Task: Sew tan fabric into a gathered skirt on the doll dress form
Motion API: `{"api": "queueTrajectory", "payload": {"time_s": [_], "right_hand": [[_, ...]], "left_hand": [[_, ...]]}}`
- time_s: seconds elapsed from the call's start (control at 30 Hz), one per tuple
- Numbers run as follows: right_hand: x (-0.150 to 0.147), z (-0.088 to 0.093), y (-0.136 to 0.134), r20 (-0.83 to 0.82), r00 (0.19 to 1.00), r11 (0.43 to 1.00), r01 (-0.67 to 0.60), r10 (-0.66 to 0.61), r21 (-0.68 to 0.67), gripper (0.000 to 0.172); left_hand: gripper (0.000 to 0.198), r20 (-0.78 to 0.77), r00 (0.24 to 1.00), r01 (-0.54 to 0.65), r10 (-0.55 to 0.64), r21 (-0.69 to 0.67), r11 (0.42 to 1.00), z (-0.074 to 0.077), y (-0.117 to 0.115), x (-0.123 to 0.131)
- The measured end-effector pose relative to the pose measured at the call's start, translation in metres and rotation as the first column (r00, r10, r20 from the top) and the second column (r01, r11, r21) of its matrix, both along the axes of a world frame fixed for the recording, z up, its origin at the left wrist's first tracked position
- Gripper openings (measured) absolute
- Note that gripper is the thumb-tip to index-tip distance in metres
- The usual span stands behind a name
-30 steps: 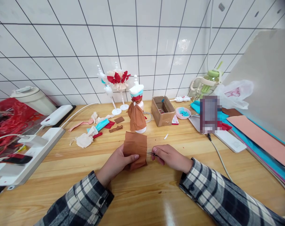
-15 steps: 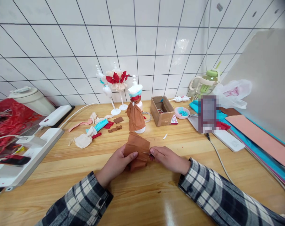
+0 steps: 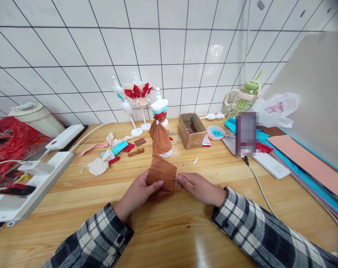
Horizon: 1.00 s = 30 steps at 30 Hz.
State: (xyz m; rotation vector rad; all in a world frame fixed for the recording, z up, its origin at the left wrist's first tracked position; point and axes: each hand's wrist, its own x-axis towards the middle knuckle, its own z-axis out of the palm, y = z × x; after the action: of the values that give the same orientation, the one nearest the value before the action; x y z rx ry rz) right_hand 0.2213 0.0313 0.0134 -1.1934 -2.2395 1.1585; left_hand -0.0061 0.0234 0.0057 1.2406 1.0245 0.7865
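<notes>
A folded piece of brown fabric (image 3: 164,172) is pinched between the thumb and fingers of my left hand (image 3: 141,188), held just above the table. Closed around the handles of small scissors (image 3: 173,180), my right hand (image 3: 195,186) is at the fabric's right edge. The thin metal blades lie against the fabric; my fingers hide the handles. Just beyond the fabric stands a small white dress form (image 3: 159,106) wearing a turquoise and red top band and a brown skirt (image 3: 161,139).
Fabric scraps (image 3: 118,149) lie at left. Two decorated dress forms (image 3: 141,100) stand behind. A cardboard box (image 3: 192,136), pink bowl (image 3: 215,133), blurred phone (image 3: 246,134) and green-lidded jug (image 3: 245,95) are rightward. A power strip (image 3: 32,193) lines the left side.
The lower folds of the brown fabric have swung in behind its front panel. The scissor blades show more clearly at its right edge. Both hands stay nearly in place.
</notes>
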Motion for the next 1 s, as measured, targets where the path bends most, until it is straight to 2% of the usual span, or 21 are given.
{"api": "queueTrajectory", "payload": {"time_s": [0.23, 0.6, 1.0], "right_hand": [[-0.001, -0.001, -0.001, -0.056, 0.998, 0.999, 0.003, -0.005, -0.037, 0.054], [-0.002, -0.003, 0.000, 0.023, 1.000, 1.000, -0.016, 0.016, 0.002, 0.048], [-0.003, -0.002, -0.003, -0.072, 0.997, 0.996, -0.032, 0.026, -0.085, 0.059]], "left_hand": [[0.042, -0.049, 0.998, -0.040, 0.043, 0.062, 0.997, -0.003, 0.000, 0.001], [0.045, -0.078, 0.996, -0.044, 0.049, 0.063, 0.997, 0.005, -0.003, 0.004], [0.058, -0.051, 0.995, -0.083, 0.085, 0.041, 0.996, 0.007, -0.004, 0.007]]}}
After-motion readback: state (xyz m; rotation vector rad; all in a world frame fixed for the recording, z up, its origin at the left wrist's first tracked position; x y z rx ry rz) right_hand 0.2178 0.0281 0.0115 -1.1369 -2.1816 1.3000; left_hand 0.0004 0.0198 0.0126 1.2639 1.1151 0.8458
